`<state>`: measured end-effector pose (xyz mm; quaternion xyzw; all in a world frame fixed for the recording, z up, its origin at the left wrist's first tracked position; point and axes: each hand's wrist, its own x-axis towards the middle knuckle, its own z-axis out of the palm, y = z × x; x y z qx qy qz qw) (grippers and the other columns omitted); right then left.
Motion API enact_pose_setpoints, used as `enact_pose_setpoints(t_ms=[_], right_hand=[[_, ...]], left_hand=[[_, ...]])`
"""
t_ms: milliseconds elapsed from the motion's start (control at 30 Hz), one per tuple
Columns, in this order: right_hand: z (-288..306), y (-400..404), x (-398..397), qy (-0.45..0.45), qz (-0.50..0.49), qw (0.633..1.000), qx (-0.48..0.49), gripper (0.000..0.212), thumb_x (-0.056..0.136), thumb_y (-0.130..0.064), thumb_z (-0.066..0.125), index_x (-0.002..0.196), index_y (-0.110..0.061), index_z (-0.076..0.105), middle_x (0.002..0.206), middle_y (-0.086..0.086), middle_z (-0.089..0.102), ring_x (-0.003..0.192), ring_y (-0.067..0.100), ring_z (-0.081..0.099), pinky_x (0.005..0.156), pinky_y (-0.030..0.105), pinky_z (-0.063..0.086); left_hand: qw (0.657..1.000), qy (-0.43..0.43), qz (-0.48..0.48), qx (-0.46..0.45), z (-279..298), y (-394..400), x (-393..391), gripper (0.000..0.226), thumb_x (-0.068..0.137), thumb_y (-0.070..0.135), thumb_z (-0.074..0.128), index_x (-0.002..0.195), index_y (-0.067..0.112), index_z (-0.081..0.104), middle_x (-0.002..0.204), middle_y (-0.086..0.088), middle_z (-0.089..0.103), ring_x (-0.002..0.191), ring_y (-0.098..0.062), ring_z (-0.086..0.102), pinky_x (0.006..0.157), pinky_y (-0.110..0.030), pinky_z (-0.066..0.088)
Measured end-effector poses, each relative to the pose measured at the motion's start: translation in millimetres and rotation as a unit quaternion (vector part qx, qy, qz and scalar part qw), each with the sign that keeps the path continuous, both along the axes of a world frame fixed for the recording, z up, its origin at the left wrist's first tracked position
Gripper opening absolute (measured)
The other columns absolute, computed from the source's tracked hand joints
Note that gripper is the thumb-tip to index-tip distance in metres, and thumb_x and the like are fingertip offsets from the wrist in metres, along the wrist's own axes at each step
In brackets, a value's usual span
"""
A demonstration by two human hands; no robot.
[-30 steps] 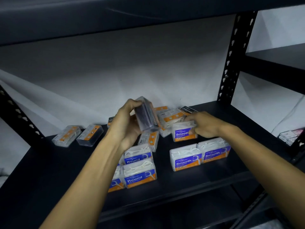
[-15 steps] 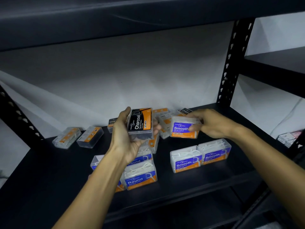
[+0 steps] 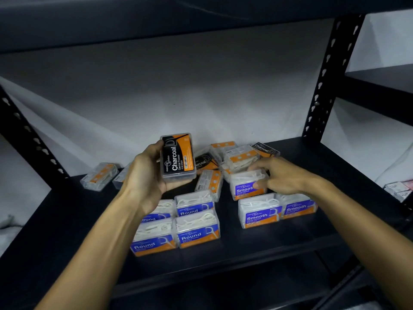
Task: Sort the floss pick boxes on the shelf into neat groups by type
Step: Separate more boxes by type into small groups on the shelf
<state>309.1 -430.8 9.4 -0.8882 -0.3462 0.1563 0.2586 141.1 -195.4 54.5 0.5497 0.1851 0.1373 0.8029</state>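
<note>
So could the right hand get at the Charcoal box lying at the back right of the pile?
Probably not yet: the right hand grips a Smooth box. Once that is set down, the Charcoal box lies uncovered just behind it, with nothing on top.

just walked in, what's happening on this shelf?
A person is sorting floss pick boxes by type. The left hand holds a Charcoal box up, label toward the camera. The right hand has its grip on a Smooth box just behind two Smooth boxes set side by side. Four Round boxes form a block at the front. A mixed pile lies unsorted at the back.
</note>
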Motion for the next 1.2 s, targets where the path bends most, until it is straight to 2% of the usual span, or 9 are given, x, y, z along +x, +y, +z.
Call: enact_pose_setpoints(t_ms=[133,267,400,533,667,867,1000,1100,1200], right_hand=[[-3.2,0.4,-2.8,0.014,0.015,1.000,-0.008,0.031,0.083,-0.015,0.070,0.110,-0.029,0.063,0.104,-0.016,0.062,0.099,0.004,0.062,0.081,0.017,0.048],[-5.3,-0.9,-2.5,0.013,0.012,1.000,-0.010,0.027,0.082,-0.015,0.071,0.103,-0.029,0.063,0.098,-0.018,0.063,0.089,-0.004,0.060,0.071,0.012,0.045],[-5.6,-2.2,-1.9,0.018,0.010,0.999,-0.024,0.031,0.083,-0.016,0.070,0.110,-0.029,0.061,0.107,-0.013,0.065,0.092,0.000,0.061,0.080,0.021,0.049],[-1.5,-1.2,-0.9,0.043,0.010,0.998,-0.041,0.050,0.083,-0.018,0.070,0.128,-0.030,0.051,0.116,-0.010,0.060,0.099,0.004,0.060,0.086,0.023,0.050],[8.4,3.0,-1.0,0.016,0.003,0.999,-0.049,0.054,0.084,-0.029,0.069,0.133,-0.029,0.048,0.126,-0.006,0.055,0.115,0.009,0.052,0.097,0.026,0.042],[23.2,46.2,-46.3,-0.148,0.034,0.988,0.032,0.048,0.086,-0.041,0.062,0.132,-0.029,0.051,0.141,-0.002,0.047,0.130,0.017,0.041,0.108,0.042,0.036],[19.6,95.3,-97.0,-0.143,0.139,0.978,0.064,0.040,0.091,-0.041,0.055,0.130,-0.031,0.052,0.133,-0.006,0.049,0.123,0.012,0.046,0.105,0.034,0.035],[9.7,126.3,-124.7,-0.157,0.209,0.965,0.036,0.042,0.095,-0.042,0.047,0.135,-0.028,0.047,0.134,-0.009,0.045,0.125,0.009,0.039,0.105,0.032,0.034],[0.3,146.8,-143.3,-0.180,0.244,0.953,0.009,0.045,0.098,-0.041,0.041,0.139,-0.022,0.044,0.141,-0.005,0.040,0.130,0.013,0.034,0.108,0.035,0.032]], left_hand=[[0.998,0.025,0.034,0.049,-1.9,9.7,-7.6,0.041,0.102,0.044,0.036,0.119,0.018,0.063,0.106,-0.013,0.074,0.091,-0.032,0.073,0.061,-0.039,0.060],[0.996,0.035,0.052,0.069,-2.8,14.1,-12.3,0.042,0.103,0.044,0.033,0.111,0.020,0.067,0.102,-0.012,0.075,0.089,-0.030,0.073,0.063,-0.039,0.058],[0.995,0.037,0.058,0.071,-3.2,13.5,-14.7,0.043,0.104,0.042,0.032,0.104,0.020,0.068,0.098,-0.012,0.076,0.090,-0.032,0.073,0.068,-0.041,0.057],[0.995,0.036,0.063,0.067,-2.7,17.0,-16.9,0.042,0.102,0.044,0.034,0.114,0.018,0.065,0.102,-0.012,0.075,0.092,-0.032,0.073,0.066,-0.041,0.059],[0.996,0.027,0.065,0.063,1.3,24.9,-23.3,0.038,0.102,0.035,0.035,0.117,0.013,0.062,0.106,-0.014,0.073,0.091,-0.032,0.073,0.077,-0.047,0.057],[0.984,0.060,0.085,0.143,9.0,54.7,-48.3,0.029,0.101,0.026,0.045,0.123,0.011,0.057,0.111,-0.015,0.071,0.094,-0.032,0.073,0.081,-0.048,0.056],[0.948,0.083,0.098,0.291,8.0,78.9,-68.8,0.029,0.097,0.021,0.057,0.126,0.019,0.057,0.109,-0.006,0.072,0.093,-0.022,0.072,0.083,-0.042,0.057],[0.878,0.139,0.084,0.451,1.3,102.4,-88.1,0.037,0.095,0.017,0.060,0.129,0.030,0.056,0.118,0.004,0.068,0.104,-0.015,0.066,0.094,-0.034,0.050],[0.813,0.207,0.022,0.544,-8.5,123.6,-107.9,0.046,0.091,0.020,0.060,0.134,0.033,0.053,0.130,0.007,0.062,0.121,-0.014,0.057,0.107,-0.037,0.043]])
